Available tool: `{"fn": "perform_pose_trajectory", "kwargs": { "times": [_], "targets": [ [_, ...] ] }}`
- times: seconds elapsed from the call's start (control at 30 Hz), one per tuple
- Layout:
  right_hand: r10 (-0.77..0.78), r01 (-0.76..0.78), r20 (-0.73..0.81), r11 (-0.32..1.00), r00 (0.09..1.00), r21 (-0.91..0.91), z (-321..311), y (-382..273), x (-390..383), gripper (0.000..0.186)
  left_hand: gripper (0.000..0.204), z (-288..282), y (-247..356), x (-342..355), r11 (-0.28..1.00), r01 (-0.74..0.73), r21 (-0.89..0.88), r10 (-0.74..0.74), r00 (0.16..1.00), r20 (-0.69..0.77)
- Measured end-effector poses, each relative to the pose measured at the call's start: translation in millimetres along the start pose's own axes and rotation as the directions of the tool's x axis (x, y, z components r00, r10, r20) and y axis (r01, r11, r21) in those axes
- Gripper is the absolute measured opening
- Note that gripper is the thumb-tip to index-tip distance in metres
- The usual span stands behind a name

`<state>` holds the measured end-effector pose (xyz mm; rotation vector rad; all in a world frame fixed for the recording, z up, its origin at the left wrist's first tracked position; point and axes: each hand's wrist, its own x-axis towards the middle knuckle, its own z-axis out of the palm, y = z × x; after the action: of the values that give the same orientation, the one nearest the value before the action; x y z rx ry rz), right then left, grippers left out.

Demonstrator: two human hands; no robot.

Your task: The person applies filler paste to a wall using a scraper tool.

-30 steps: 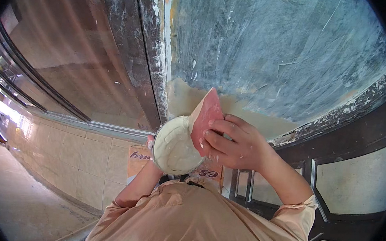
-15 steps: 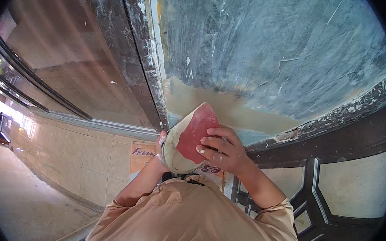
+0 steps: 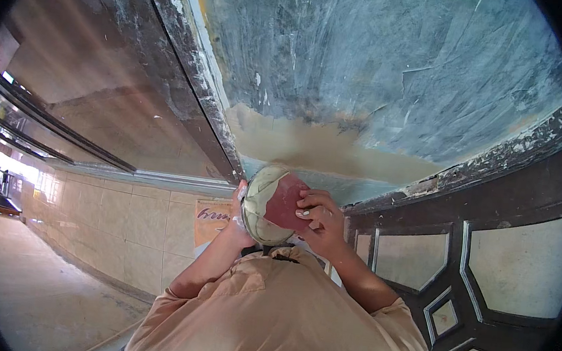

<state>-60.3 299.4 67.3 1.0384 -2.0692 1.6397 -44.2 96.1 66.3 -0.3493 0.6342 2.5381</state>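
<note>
My left hand (image 3: 238, 216) grips the left side of a round bowl (image 3: 245, 220) from beneath, holding it in front of my chest. Pale cream putty (image 3: 262, 199) fills the bowl, its surface ridged. In my right hand (image 3: 324, 223) is a flat red putty spreader (image 3: 285, 201), pinched between fingers and thumb. Its blade lies over the putty on the right side of the bowl, and the front edge seems to touch it. Whitish smears mark the fingers of both hands. The bowl's underside is hidden.
Ahead stands a blue-grey wall panel (image 3: 371, 56) with a smooth beige putty band (image 3: 324, 146) low across it. A scraped, paint-flecked frame (image 3: 200, 68) borders its left. Dark metal grillwork (image 3: 455, 284) is at the right, tiled wall (image 3: 111, 211) and an orange printed bag (image 3: 212, 218) at the left.
The red spreader has turned and come down closer over the putty. The putty looks more folded, and my right hand has drawn its fingers in. My view has shifted slightly.
</note>
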Motion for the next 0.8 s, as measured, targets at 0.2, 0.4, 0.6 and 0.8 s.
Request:
{"fn": "perform_pose_trajectory", "kwargs": {
  "times": [0.2,0.4,0.6,0.8],
  "targets": [
    [0.066,-0.061,-0.134,0.997,0.989,0.038,-17.3,-20.9,13.1,0.034,0.102,-17.2,-5.6,4.6,0.998,-0.028,-0.049,0.029,1.0,0.001],
    [0.057,-0.088,-0.186,0.983,0.981,-0.162,-53.9,-20.6,34.2,0.026,0.106,-24.1,-12.5,16.2,0.908,0.091,-0.41,0.073,0.928,0.367],
    [0.125,-0.242,-0.327,0.906,0.937,-0.347,-94.6,-4.6,43.9,0.022,0.104,-9.3,-17.9,17.1,0.995,-0.063,-0.078,0.073,0.989,0.132],
    [0.194,-0.373,-0.351,0.732,0.916,-0.57,-124.1,4.1,60.2,0.021,0.104,-14.6,-22.6,17.6,0.997,-0.061,-0.054,0.067,0.992,0.107]
  ]
}}
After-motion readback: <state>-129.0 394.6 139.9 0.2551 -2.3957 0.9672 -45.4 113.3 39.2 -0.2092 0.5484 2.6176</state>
